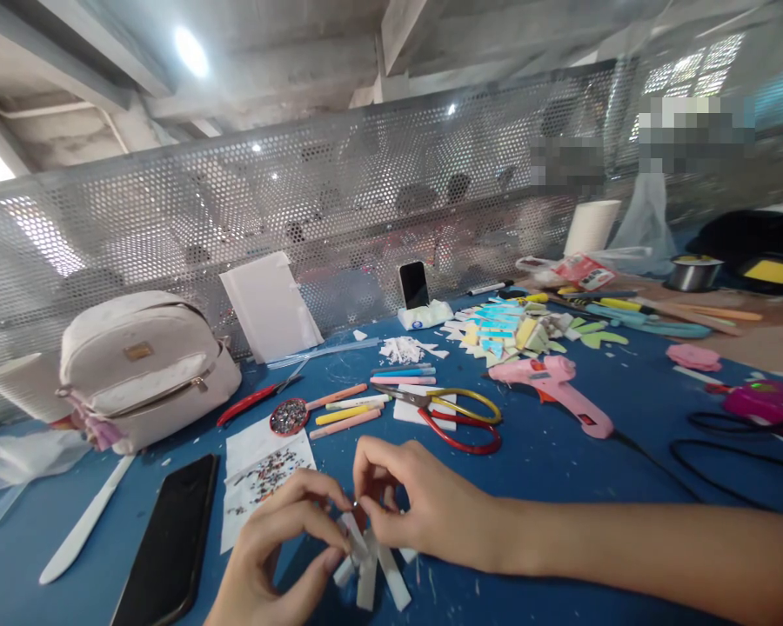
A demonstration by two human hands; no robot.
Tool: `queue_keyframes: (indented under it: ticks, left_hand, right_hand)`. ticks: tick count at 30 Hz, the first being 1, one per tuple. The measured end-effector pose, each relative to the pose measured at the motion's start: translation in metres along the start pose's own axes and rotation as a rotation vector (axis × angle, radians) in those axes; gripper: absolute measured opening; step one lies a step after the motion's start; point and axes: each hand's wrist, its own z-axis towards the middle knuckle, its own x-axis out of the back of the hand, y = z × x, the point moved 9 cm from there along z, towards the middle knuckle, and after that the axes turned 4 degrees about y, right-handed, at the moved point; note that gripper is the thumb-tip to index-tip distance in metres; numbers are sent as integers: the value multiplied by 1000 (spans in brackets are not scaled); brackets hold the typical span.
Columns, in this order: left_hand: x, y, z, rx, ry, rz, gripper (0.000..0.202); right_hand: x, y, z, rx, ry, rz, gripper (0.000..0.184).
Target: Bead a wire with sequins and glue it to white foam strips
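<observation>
At the table's near side, my left hand (pixel 287 548) grips a small cluster of pale flat strips (pixel 367 565) that fan out downward. My right hand (pixel 424 500) meets it at the top of the cluster, thumb and forefinger pinched together; what sits between those fingertips is too small to make out. Just beyond the hands lie scissors (pixel 453 417) with one yellow and one red handle, on a white sheet. A white paper (pixel 235 522) with scattered dark bits is left of my left hand, and a red round dish (pixel 289 417) of similar bits stands above it.
A black phone (pixel 170 539) and a white plastic knife (pixel 88 522) lie at left, before a white backpack (pixel 150 365). Several coloured sticks (pixel 349 417) lie mid-table. A pink glue gun (pixel 552 391) with its cord, a heap of foam pieces (pixel 509 326) and pliers (pixel 254 402) are farther back.
</observation>
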Motion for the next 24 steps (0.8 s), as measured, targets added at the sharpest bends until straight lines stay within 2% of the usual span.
queue_keyframes:
  ticks: [5,12,19,24]
  left_hand:
    - [-6,-9,-2,102,-52,-98,14]
    - [-8,-23,-5,203,-11,-240,15]
    - [-11,-24,-3,206,-73,-283,13]
    - [-14,-22,-3,205,-44,-316,13]
  right_hand:
    - [3,5,2,-4,34,5,13]
    - [0,17,3,-65,18,93,9]
    - [-2,24,6,-124,14,171,13]
    - [1,35,10,-166,45,224,17]
